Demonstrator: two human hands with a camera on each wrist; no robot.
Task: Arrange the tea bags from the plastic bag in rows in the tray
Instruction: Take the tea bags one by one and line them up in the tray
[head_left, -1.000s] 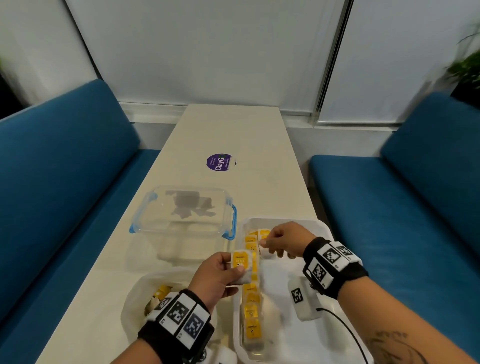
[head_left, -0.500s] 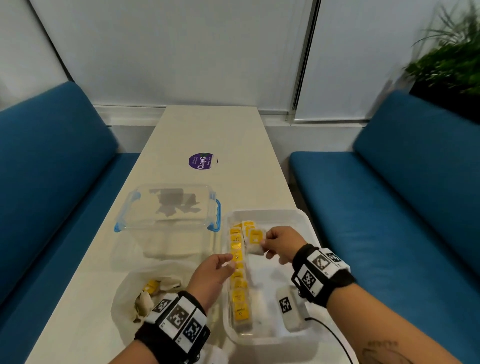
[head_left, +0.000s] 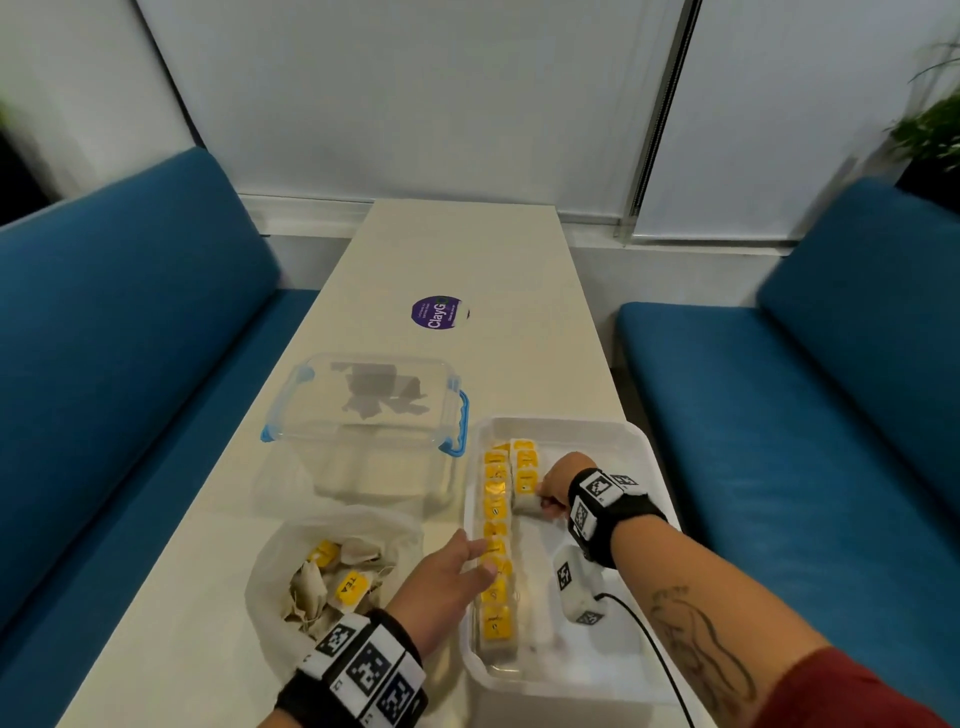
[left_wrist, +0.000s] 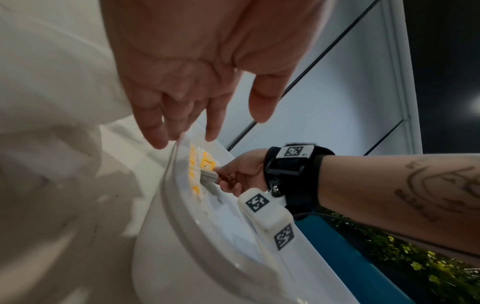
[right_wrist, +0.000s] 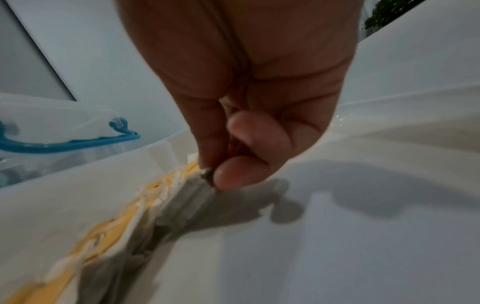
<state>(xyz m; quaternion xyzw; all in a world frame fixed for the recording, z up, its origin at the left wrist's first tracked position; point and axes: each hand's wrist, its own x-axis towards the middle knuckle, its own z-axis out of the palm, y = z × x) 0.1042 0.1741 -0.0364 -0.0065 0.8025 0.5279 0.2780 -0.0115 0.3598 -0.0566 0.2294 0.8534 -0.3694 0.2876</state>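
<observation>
While the long pale surface (head_left: 452, 249) runs away between two blue benches (head_left: 119, 322), most of what it carries sits toward its near end. A clear lidded box (head_left: 363, 405) with blue clips stands at the middle of the left side. Just right of it, against the right edge, lies the white tray (head_left: 613, 441). Nearer, at the left, the plastic bag (head_left: 270, 582) lies open, with loose tea bags (head_left: 348, 584) heaped inside. A purple round sticker (head_left: 437, 312) marks the surface beyond the box.

Inside the tray, a full row of yellow-tagged tea bags (head_left: 496, 525) runs along the left wall from far end to near end, and a shorter second row (head_left: 524, 467) begins at the far end beside it. The right hand (head_left: 558, 483) pinches one tea bag (head_left: 527, 503) between thumb and fingers at the near end of that second row; the bag seems to touch the tray floor, though blur hides the contact. The left hand (head_left: 447, 577) is empty, fingers loosely spread above the tray's left wall, between bag and first row.
</observation>
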